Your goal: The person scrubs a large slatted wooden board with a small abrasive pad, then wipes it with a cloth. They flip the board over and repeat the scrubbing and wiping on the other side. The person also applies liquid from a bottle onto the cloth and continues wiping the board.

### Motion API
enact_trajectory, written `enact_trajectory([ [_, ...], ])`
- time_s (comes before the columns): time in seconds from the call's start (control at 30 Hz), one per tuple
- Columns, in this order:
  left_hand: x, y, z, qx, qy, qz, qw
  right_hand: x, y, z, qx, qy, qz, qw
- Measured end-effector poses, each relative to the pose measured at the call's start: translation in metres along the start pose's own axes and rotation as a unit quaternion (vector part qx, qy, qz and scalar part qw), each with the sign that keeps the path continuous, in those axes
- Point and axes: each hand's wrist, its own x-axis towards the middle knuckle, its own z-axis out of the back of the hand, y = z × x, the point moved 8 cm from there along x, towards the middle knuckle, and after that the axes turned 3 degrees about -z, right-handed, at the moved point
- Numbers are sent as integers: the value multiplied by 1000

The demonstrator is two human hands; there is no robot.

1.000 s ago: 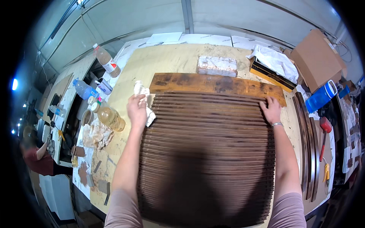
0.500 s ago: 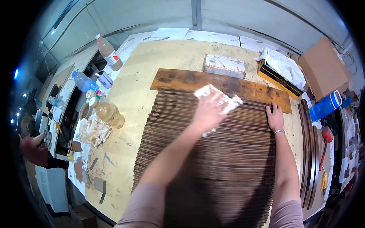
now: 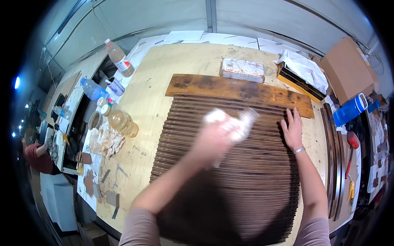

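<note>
Dark brown wooden slats (image 3: pixel 230 164) lie side by side in a wide, ridged block in front of me. My left hand (image 3: pixel 211 137), smeared by motion, presses a crumpled white rag (image 3: pixel 242 127) against the upper part of the slats. At the block's upper right edge rests my right hand (image 3: pixel 292 130), its fingers stretched out and spread, holding nothing. A lighter brown plank (image 3: pixel 234 88) with dark patches lies along the far end of the slats. Beyond it sits a white, stained wrapped block (image 3: pixel 243 70).
Left stand a bottle of yellowish liquid (image 3: pixel 122 123), a stained cloth (image 3: pixel 106 141) and a blue-tinted bottle (image 3: pixel 93 89). Right are a box with white cloth (image 3: pixel 303 69), a blue jug (image 3: pixel 349 110), a red mallet (image 3: pixel 352 141) and loose dark strips (image 3: pixel 334 164). Another person (image 3: pixel 39 158) is far left.
My left hand and the rag have moved nearer to me and slightly left across the slats. My right hand has shifted slightly, its fingers now straighter. The view has shifted a little.
</note>
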Motion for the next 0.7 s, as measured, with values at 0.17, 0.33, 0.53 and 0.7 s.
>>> enact_trajectory([
  [0.17,-42,20,-28,13,135,90,987,-105,51,46,7,169,80,982],
  [0.33,-203,174,99,183,36,376,908,-250,41,100,-2,284,93,954],
  [0.53,-95,-2,67,34,-13,124,992,-379,121,110,19,413,150,898],
  [0.7,-95,-71,8,11,98,52,994,-401,113,104,-11,383,120,916],
])
